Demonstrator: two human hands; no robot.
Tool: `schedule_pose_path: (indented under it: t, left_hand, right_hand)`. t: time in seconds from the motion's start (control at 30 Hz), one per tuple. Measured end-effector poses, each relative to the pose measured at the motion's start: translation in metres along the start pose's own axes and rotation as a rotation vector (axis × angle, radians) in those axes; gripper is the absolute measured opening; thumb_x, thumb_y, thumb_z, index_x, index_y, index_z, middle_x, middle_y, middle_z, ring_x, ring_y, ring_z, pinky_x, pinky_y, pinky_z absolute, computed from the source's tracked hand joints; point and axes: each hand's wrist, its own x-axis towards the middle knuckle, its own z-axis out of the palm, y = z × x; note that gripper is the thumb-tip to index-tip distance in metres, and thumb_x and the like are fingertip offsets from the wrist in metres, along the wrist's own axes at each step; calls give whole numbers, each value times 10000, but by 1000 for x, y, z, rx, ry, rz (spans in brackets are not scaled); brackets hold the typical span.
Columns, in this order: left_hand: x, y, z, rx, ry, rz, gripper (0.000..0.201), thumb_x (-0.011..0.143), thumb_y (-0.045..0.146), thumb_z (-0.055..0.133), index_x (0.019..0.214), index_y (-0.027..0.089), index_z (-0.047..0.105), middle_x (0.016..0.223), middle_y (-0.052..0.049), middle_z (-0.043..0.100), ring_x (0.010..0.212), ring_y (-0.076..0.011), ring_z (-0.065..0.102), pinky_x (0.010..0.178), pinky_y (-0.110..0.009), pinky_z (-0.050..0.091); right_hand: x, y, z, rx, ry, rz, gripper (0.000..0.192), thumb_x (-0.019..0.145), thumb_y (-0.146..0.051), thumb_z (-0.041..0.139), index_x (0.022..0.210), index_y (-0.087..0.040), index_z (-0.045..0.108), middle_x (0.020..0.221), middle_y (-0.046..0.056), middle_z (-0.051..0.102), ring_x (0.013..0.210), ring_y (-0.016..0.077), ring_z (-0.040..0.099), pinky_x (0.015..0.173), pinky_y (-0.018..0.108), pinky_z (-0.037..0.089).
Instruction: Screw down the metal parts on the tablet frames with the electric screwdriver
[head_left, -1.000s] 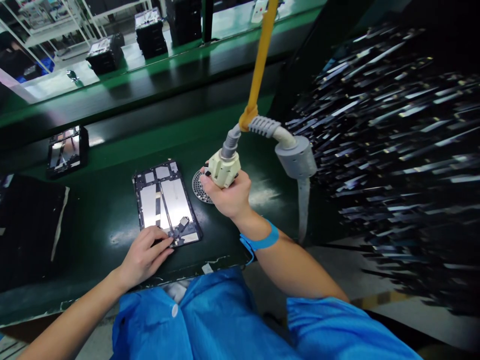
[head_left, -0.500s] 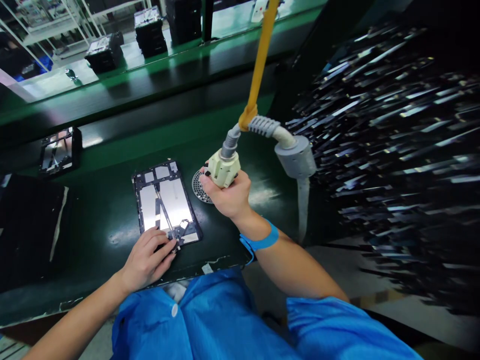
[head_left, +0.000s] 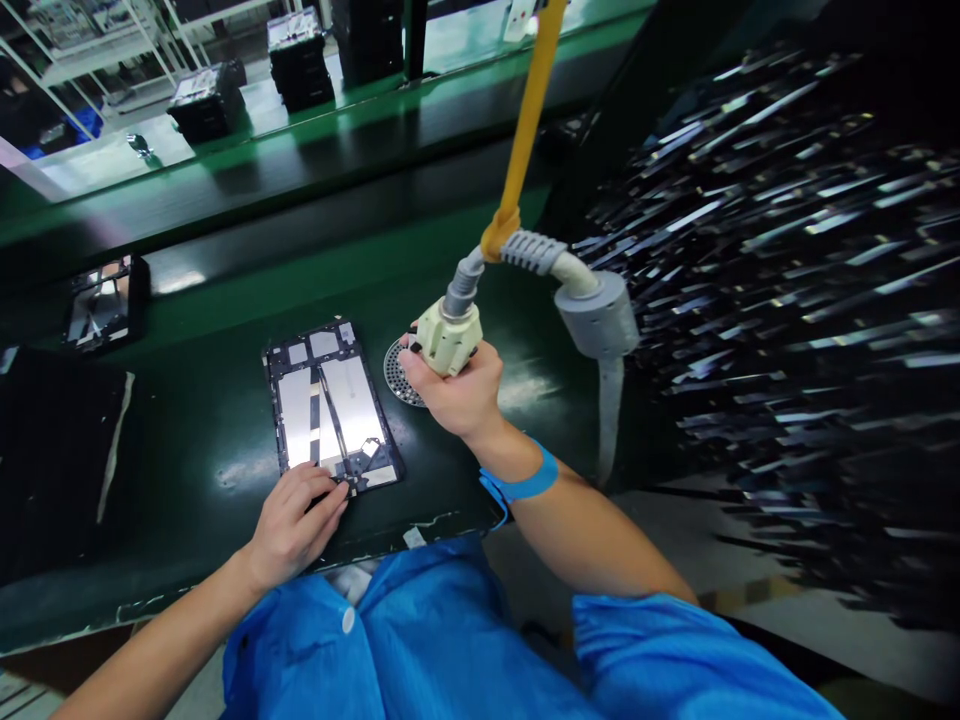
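Fastening looks barely begun: your right hand (head_left: 457,395) grips the hanging screwdriver (head_left: 448,338) well clear of the tablet frame (head_left: 330,405). Your left hand (head_left: 296,520) lies loosely open, fingertips pinning the frame's near edge.

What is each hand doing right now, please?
Left hand: open, fingertips resting on the near edge of the tablet frame.
Right hand: closed in a grip around the hanging power tool.

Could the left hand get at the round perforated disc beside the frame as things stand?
Probably yes. The left hand rests at the near edge of the tablet frame; the disc lies just past the frame's right side. Only the right hand, gripping the hanging tool, partly covers it.
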Motion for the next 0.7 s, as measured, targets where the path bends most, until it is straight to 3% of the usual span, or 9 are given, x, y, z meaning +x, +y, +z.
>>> schedule_pose_path:
  t: [0.33,0.5,0.7]
  left_hand:
    - [-2,-1,3,-12,25,-35,470,882,39,710,1318,196,637,1079,-113,704,1066,-261,673,951,-476,593]
    - [5,-2,-1,-35,-18,-46,420,920,65,675,1312,210,639,1122,-117,697,1105,-260,665,979,-497,585]
    - [13,-6,-10,-28,-103,-87,323,940,105,680,1235,236,689,1224,-119,668,1296,-314,575,1119,-649,457]
  right_hand:
    - [0,-1,1,-11,7,3,160,820,-337,741,944,-241,705,852,9,748,751,194,726,757,363,636]
    - [-1,-1,1,-5,-3,14,170,823,-331,740,960,-237,702,880,17,763,784,200,742,785,370,641]
    - [-1,-1,1,-5,7,13,164,821,-333,742,947,-237,702,872,14,762,768,197,740,770,366,644]
